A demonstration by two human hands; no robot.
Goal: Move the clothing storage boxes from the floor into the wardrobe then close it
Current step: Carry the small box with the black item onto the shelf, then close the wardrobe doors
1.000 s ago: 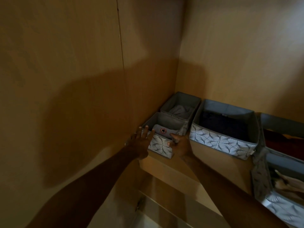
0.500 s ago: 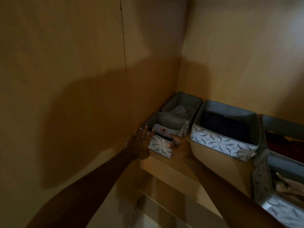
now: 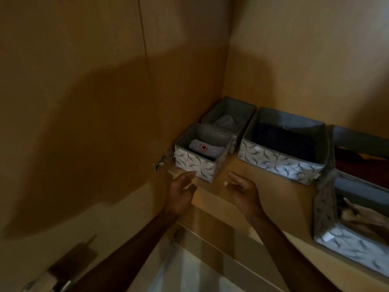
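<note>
Storage boxes sit lined along the wardrobe shelf [image 3: 273, 199], the wide box [image 3: 280, 163] beside two small ones.
Both hands have drawn back off the small front box [image 3: 197, 165] they touched a second ago; left hand [image 3: 181, 196] and right hand [image 3: 244, 191] hover just before it, fingers loose and empty.

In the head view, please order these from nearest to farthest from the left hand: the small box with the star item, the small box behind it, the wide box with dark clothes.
From the left hand:
1. Small box with the star item, just ahead, at the shelf's front.
2. Small box behind it, in the back corner.
3. Wide box with dark clothes, to the right.
</note>
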